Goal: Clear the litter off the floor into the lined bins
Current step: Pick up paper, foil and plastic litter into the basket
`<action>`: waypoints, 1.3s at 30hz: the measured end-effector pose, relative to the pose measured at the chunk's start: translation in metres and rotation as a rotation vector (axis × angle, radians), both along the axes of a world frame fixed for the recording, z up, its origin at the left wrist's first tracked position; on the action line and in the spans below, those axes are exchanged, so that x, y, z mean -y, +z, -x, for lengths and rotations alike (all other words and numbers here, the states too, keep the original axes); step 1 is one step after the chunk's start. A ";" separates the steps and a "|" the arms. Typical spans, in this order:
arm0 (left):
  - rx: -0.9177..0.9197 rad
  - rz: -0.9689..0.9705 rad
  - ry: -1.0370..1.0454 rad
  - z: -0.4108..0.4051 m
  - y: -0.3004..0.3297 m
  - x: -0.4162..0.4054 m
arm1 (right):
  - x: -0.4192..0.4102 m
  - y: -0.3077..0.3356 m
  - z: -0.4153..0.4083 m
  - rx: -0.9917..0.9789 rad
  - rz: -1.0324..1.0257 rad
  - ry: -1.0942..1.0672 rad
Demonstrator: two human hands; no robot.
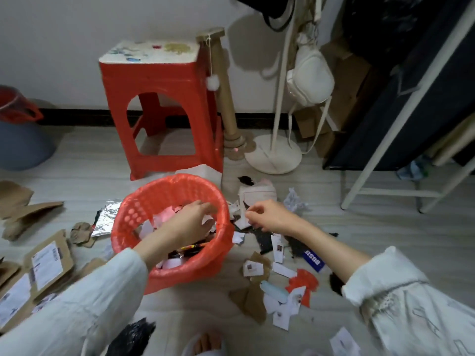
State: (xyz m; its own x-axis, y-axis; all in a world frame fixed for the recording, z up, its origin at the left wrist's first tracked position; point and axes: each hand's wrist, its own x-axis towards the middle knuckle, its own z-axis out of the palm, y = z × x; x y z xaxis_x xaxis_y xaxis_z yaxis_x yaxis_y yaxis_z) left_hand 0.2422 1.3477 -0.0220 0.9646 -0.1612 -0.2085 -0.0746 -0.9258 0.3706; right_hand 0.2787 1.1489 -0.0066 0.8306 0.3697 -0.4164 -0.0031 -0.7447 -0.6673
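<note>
Partly done. Round red-lined plastic basket bin (144,214) in the middle of the floor, already holding paper bits. Left hand (191,220) inside it, fingers loose, grasp unclear. Right hand (267,217) pinching scraps just right. Torn white, brown and black litter (264,273) still scattered around.

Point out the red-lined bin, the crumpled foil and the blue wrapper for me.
red-lined bin (129,219): head view, on its left inner wall.
crumpled foil (106,217): head view, on its shiny middle, left of the bin.
blue wrapper (314,260): head view, on its printed face, below the right forearm.
</note>
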 end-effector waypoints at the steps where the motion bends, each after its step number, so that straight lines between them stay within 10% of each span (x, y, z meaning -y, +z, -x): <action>1: 0.009 -0.009 -0.062 -0.007 0.008 0.016 | 0.017 0.006 0.002 0.004 0.027 0.007; 11: -0.183 -0.174 -0.473 -0.022 -0.056 0.174 | 0.180 -0.074 0.047 -0.190 0.093 -0.368; 20: -0.450 -0.244 -0.325 0.045 -0.221 0.194 | 0.256 -0.229 0.109 -0.395 0.388 -0.431; 39: -0.247 -0.191 -0.232 0.054 -0.281 0.199 | 0.245 -0.287 0.110 -0.195 0.587 -0.316</action>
